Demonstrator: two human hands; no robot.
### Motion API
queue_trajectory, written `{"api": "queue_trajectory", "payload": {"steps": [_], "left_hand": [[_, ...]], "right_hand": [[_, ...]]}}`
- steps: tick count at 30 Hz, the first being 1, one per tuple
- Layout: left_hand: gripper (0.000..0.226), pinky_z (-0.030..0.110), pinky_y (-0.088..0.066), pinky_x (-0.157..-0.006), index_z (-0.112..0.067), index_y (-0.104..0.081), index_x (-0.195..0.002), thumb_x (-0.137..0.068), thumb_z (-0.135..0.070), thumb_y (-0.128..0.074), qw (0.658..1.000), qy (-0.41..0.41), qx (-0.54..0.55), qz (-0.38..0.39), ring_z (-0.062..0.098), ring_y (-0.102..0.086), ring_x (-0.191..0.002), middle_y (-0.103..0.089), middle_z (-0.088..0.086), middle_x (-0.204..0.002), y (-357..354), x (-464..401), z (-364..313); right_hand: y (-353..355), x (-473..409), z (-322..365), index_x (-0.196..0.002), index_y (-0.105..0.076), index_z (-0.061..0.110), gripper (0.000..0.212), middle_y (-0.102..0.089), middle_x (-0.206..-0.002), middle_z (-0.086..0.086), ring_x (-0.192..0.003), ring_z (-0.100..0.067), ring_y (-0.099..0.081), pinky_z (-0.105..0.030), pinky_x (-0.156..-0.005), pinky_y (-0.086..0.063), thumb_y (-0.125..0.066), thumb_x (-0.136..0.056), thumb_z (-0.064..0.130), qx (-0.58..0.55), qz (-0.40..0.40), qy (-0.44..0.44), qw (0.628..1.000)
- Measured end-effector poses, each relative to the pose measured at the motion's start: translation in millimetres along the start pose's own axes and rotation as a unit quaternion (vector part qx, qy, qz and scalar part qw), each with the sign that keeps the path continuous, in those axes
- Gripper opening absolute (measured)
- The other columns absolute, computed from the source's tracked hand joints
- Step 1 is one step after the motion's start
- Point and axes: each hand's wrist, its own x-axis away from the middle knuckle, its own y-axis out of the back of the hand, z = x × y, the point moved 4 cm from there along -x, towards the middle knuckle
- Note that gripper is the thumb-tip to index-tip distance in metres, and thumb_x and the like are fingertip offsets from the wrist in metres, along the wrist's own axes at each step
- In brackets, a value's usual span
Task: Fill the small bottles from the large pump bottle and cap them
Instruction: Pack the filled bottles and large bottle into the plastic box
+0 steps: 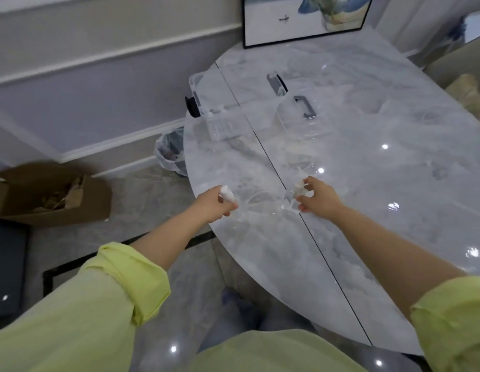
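Bottles sit one in each of my hands over the near edge of the marble bench: my left hand curls around a small white bottle whose long axis tilts toward 11 o'clock, and my right hand pinches another small white piece, bottle or cap I cannot tell. The two lie well apart, right piece at 3 o'clock of the left. No large pump bottle is plainly visible; clear plastic containers stand at 12 o'clock.
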Motion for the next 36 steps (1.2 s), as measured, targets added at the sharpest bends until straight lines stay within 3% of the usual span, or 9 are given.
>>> {"api": "queue_trajectory", "payload": {"steps": [3, 10, 13, 16, 18, 21, 25, 36], "left_hand": [[0.038, 0.047, -0.057, -0.095, -0.019, -0.06, -0.123, -0.09, -0.033, -0.072, 0.999, 0.007, 0.01, -0.033, 0.021, -0.071, -0.099, -0.073, 0.001, -0.102, 3.9, -3.4, 12.2], [0.029, 0.047, -0.055, -0.097, -0.019, -0.06, -0.119, -0.094, -0.031, -0.07, 0.999, 0.009, 0.021, -0.035, 0.02, -0.072, -0.099, -0.07, -0.002, -0.098, -2.3, -16.2, 9.8], [0.014, 0.044, -0.057, -0.093, -0.022, -0.064, -0.103, -0.094, -0.03, -0.07, 0.999, 0.0, -0.009, -0.034, 0.016, -0.072, -0.094, -0.071, -0.002, -0.097, -5.2, -26.1, 1.2], [0.017, 0.043, -0.06, -0.087, -0.019, -0.066, -0.106, -0.092, -0.028, -0.072, 0.999, -0.006, -0.022, -0.04, 0.016, -0.072, -0.091, -0.072, -0.001, -0.101, -8.7, -39.2, -10.6], [0.017, 0.034, -0.058, -0.081, -0.015, -0.067, -0.107, -0.093, -0.023, -0.072, 0.999, -0.012, -0.019, -0.041, 0.017, -0.071, -0.094, -0.07, -0.004, -0.102, -10.9, -45.3, -18.7], [0.018, 0.021, -0.048, -0.076, -0.015, -0.067, -0.108, -0.093, -0.022, -0.071, 0.996, -0.033, -0.058, -0.05, 0.018, -0.068, -0.1, -0.069, -0.006, -0.106, -8.7, -63.8, -34.9], [0.024, 0.033, -0.051, -0.086, -0.015, -0.064, -0.113, -0.092, -0.023, -0.073, 0.992, -0.048, -0.097, -0.069, 0.023, -0.066, -0.099, -0.068, 0.003, -0.112, -5.1, -81.1, -47.8], [0.031, 0.033, -0.053, -0.08, -0.019, -0.061, -0.11, -0.087, -0.029, -0.079, 0.968, -0.159, -0.194, -0.009, 0.008, -0.064, -0.075, -0.056, -0.002, -0.106, -0.4, -117.4, -77.4]], "right_hand": [[-13.8, -6.4, -2.1, -0.126, -0.056, 0.005, 0.031, -0.055, -0.126, -0.008, -0.043, -0.002, -0.063, -0.015, -0.052, -0.055, -0.065, -0.096, 0.004, 0.002, -0.006, 0.006, 1.0], [-27.7, -12.1, -10.3, -0.121, -0.056, 0.006, 0.028, -0.063, -0.123, -0.01, -0.078, -0.034, -0.075, -0.04, -0.082, -0.06, -0.065, -0.095, 0.001, 0.022, -0.014, 0.026, 0.999], [-25.4, -20.0, -10.8, -0.117, -0.056, 0.009, 0.028, -0.066, -0.118, -0.008, -0.078, -0.029, -0.076, -0.04, -0.083, -0.058, -0.067, -0.092, 0.002, 0.028, -0.006, 0.047, 0.999], [-21.2, -33.5, -9.8, -0.112, -0.056, 0.015, 0.025, -0.071, -0.103, -0.008, -0.078, -0.022, -0.075, -0.042, -0.084, -0.056, -0.067, -0.091, 0.005, 0.046, 0.006, 0.061, 0.997], [-21.2, -41.1, -10.4, -0.112, -0.056, 0.015, 0.026, -0.072, -0.095, -0.009, -0.082, -0.026, -0.073, -0.041, -0.082, -0.055, -0.066, -0.091, 0.007, 0.061, 0.009, 0.072, 0.995], [-21.8, -58.6, -6.3, -0.117, -0.056, 0.015, 0.029, -0.067, -0.102, -0.006, -0.083, -0.029, -0.071, -0.043, -0.084, -0.054, -0.067, -0.092, 0.008, 0.076, 0.01, 0.112, 0.991], [-26.9, -68.6, -0.4, -0.12, -0.056, 0.016, 0.03, -0.064, -0.111, -0.008, -0.081, -0.03, -0.07, -0.047, -0.084, -0.055, -0.067, -0.092, 0.007, 0.049, -0.002, 0.145, 0.988], [-44.7, -89.3, 17.2, -0.123, -0.062, 0.016, 0.037, -0.065, -0.107, -0.007, -0.074, -0.029, -0.064, -0.039, -0.078, -0.053, -0.072, -0.088, 0.008, 0.014, -0.041, 0.145, 0.988]]}}
